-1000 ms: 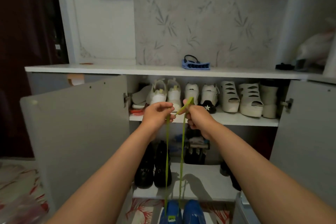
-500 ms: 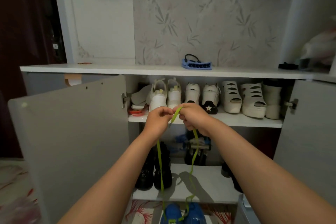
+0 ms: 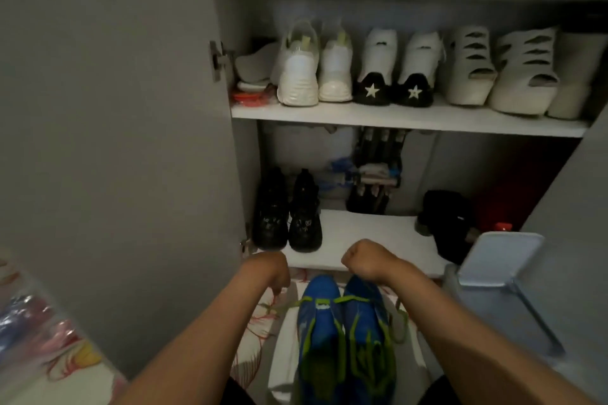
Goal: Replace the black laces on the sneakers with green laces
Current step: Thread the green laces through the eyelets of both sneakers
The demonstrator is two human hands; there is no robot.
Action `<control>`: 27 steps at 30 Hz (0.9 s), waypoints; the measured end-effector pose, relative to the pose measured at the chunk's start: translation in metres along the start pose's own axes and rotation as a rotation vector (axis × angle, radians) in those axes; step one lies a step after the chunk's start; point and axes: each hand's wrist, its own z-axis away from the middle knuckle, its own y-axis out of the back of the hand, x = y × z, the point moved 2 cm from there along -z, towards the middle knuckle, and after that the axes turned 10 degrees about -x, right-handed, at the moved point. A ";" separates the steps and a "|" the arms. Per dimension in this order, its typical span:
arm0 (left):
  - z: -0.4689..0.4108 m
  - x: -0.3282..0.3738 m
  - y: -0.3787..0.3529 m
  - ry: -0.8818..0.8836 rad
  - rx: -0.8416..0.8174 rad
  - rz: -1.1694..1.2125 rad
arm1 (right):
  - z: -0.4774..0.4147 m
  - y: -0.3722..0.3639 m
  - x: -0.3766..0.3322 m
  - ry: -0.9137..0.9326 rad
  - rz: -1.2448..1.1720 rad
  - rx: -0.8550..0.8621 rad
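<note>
Two blue sneakers (image 3: 342, 335) stand side by side on the floor right below me, toes toward the cabinet. A green lace (image 3: 348, 300) runs across their front eyelets and spreads out to both sides. My left hand (image 3: 271, 271) is curled just left of the toes and holds the left end of the lace. My right hand (image 3: 365, 261) is a fist above the right sneaker's toe, with the right end of the lace hanging in a loop below it. Green lacing also shows further back on both shoes, blurred.
An open shoe cabinet stands ahead, its left door (image 3: 115, 141) swung out close to my left arm. White shoes fill the upper shelf (image 3: 394, 122); black boots (image 3: 288, 214) sit on the lower one. A grey lidded bin (image 3: 500, 273) stands at the right, plastic bags at the left.
Both hands came down from chest height to just above the sneakers' toes and moved apart. The lace, earlier hanging vertically, now lies across the shoes. My view tilted down.
</note>
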 end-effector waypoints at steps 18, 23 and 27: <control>-0.079 0.010 -0.067 -0.132 0.068 0.027 | -0.043 -0.065 0.021 -0.011 0.824 0.009; -0.076 0.006 -0.067 -0.180 -0.004 0.201 | -0.050 -0.066 0.025 -0.027 0.778 -0.074; -0.073 -0.002 -0.067 -0.142 -0.001 0.425 | -0.054 -0.066 0.031 -0.003 0.745 -0.093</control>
